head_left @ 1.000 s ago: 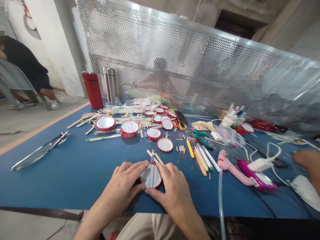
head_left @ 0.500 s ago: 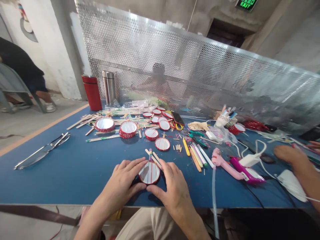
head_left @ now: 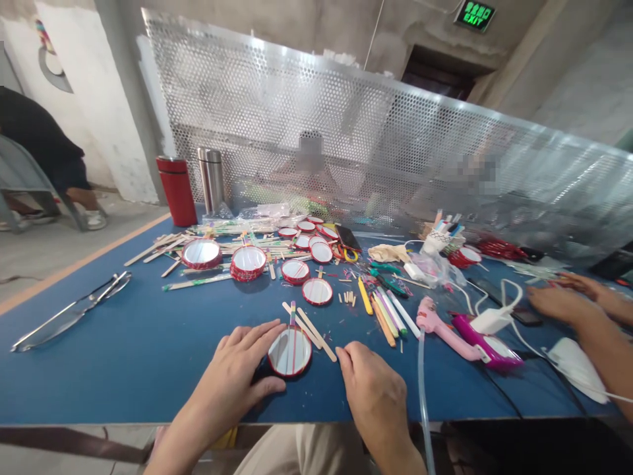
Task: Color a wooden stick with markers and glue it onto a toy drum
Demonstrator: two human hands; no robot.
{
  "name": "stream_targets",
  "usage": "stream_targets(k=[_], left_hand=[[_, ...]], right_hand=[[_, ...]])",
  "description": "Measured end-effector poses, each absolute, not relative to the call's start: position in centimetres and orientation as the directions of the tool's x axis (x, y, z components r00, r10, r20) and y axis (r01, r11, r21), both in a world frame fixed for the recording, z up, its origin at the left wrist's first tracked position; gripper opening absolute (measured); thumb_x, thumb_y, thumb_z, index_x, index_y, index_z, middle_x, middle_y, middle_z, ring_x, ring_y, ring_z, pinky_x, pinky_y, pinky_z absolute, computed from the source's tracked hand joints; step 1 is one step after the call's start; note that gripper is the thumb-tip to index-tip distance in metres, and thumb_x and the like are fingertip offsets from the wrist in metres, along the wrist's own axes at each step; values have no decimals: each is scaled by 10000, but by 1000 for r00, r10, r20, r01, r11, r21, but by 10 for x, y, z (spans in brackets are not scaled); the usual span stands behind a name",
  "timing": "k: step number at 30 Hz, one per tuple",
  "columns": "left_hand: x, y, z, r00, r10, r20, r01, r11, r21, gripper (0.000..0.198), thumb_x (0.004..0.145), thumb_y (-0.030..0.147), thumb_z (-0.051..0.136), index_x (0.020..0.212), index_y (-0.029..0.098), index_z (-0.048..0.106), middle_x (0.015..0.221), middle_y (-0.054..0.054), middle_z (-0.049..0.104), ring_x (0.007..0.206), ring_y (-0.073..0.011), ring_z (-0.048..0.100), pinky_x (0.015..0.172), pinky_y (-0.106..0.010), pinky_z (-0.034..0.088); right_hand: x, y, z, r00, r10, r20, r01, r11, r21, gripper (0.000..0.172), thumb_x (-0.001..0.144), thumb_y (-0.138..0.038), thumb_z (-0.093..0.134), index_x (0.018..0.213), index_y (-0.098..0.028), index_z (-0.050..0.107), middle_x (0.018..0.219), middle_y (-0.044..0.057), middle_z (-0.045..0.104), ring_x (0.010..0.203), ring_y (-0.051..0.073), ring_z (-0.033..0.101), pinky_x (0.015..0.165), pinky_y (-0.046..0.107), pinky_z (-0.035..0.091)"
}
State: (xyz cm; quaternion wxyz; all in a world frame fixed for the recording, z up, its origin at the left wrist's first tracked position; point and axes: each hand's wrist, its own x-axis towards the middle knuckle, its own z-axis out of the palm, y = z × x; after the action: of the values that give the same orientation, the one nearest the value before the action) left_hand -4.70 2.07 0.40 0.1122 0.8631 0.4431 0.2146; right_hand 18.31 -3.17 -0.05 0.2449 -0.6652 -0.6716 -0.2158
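A round red-rimmed mirror (head_left: 288,356) lies face up near the table's front edge, with a colour-striped stick end (head_left: 293,313) poking out behind it. Against its left rim rests my left hand (head_left: 242,369), fingers stretched out and thumb apart below. Two plain wooden craft sticks (head_left: 316,333) lie flat, slanting behind and to the right of the mirror. My right hand (head_left: 376,389) is right of the mirror, its fingers curled closed beside the near end of one stick. What those fingers hold, if anything, is hidden.
More red-rimmed mirrors (head_left: 248,259) and loose sticks (head_left: 158,249) lie farther back. Markers (head_left: 390,313), a pink glue gun (head_left: 445,333) and white cables stand to the right, near another person's hands (head_left: 564,300). Glasses (head_left: 74,313) lie left; bottles (head_left: 177,191) stand behind.
My right hand has left the mirror's right rim and moved right, its fingers now curled. The left hand stays at the mirror. The view has shifted slightly.
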Motion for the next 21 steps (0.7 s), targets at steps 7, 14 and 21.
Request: stream_targets(k=[7,14,21], left_hand=[[-49,23,0,521,792,317,704,-609,366,642,755,492,645,1337,316,440,1311,-54,555,1049,-258,535,878,-399,438],[-51,23,-4,514,788,338,710,-612,348,656,742,516,649,1333,323,443,1299,-50,567,1035,-261,547,854,-374,447],[-50,24,-2,519,791,325,709,-611,352,644,751,523,635,1328,303,453,1307,-55,560,1035,-259,549,857,-385,450]], right_hand=[[179,-35,-1,36,730,682,999,-6,-46,454,979,-386,313,609,-212,512,503,-13,545,464,137,534,529,273,263],[180,-36,-3,45,738,674,999,-20,-44,474,976,-410,311,592,-215,510,486,-17,541,449,136,527,525,275,252],[179,-37,-3,36,731,682,999,1,-53,460,977,-392,317,595,-214,501,492,-16,529,450,137,510,523,279,257]])
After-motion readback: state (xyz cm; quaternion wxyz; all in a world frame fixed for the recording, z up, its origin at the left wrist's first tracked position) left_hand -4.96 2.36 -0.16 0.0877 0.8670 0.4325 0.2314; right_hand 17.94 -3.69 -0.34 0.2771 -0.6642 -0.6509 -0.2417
